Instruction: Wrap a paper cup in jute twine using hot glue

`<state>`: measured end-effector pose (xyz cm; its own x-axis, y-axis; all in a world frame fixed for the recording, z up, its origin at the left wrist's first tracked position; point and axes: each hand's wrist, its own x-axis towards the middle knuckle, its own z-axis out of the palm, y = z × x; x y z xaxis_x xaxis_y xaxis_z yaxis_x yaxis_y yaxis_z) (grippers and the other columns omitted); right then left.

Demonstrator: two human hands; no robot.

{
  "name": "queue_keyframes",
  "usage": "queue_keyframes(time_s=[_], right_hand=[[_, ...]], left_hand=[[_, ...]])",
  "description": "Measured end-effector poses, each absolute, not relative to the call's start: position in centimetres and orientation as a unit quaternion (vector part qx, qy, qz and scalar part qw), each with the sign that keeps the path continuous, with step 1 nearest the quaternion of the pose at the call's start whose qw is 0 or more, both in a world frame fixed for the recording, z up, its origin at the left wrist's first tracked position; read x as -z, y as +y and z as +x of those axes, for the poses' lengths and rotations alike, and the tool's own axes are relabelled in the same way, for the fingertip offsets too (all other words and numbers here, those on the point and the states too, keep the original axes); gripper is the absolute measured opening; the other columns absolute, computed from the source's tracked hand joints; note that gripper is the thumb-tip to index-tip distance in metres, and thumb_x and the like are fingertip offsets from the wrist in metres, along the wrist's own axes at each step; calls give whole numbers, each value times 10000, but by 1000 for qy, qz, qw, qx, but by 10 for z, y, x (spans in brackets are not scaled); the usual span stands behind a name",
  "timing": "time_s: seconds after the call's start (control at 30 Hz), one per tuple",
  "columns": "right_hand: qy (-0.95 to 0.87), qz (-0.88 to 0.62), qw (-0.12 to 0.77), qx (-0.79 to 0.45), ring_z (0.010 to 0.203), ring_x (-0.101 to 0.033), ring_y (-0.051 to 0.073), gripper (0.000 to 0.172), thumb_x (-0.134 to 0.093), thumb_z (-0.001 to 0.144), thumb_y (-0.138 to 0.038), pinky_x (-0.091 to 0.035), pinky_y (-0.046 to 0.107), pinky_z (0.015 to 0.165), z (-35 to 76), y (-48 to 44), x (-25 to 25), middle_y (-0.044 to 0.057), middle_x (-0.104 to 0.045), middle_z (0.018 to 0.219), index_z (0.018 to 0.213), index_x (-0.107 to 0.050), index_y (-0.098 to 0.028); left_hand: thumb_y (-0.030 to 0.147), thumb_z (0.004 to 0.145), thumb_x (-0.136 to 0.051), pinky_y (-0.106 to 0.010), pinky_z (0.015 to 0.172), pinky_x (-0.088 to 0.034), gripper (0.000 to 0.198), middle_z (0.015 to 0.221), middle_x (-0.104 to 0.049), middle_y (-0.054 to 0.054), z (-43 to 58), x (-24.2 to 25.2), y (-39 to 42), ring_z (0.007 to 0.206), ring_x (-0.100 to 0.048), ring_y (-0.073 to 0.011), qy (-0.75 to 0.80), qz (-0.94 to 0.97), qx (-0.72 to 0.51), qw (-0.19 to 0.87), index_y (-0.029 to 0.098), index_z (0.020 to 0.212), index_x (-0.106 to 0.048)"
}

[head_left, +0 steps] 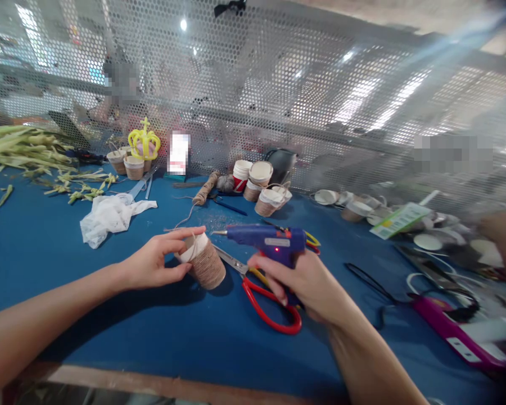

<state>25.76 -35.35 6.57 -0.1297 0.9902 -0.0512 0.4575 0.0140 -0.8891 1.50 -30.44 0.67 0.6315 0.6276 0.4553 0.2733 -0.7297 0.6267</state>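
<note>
Right hand grips a blue glue gun, its light lit red; the left hand pinches the rim of a tilted, twine-wrapped cup, nearer the bench's front edge than its back. Since the nozzle points at the left fingertips, a small slip could burn them. Lowering the gun might knock the scissors beneath; drips could snag the twine roll's loose strand.

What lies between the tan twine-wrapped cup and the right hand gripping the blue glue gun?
In the head view, metal red-handled scissors lie on the blue tabletop between the cup and right hand.
</note>
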Motion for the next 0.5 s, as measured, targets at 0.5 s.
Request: queue_keyframes(time_s=[0.5], right_hand=[[-556,-723,316,-260,380,-499,111,287,-606,727,-342,-412,227,409,301,-251,-15,-16,-480,385,529,-492,-169]], left_hand=[[156,733,-522,-417,980,-372,183,1349,-429,-149,14,-12,-308,1213,-434,-266,287,862,-335,251,170,577,-427]])
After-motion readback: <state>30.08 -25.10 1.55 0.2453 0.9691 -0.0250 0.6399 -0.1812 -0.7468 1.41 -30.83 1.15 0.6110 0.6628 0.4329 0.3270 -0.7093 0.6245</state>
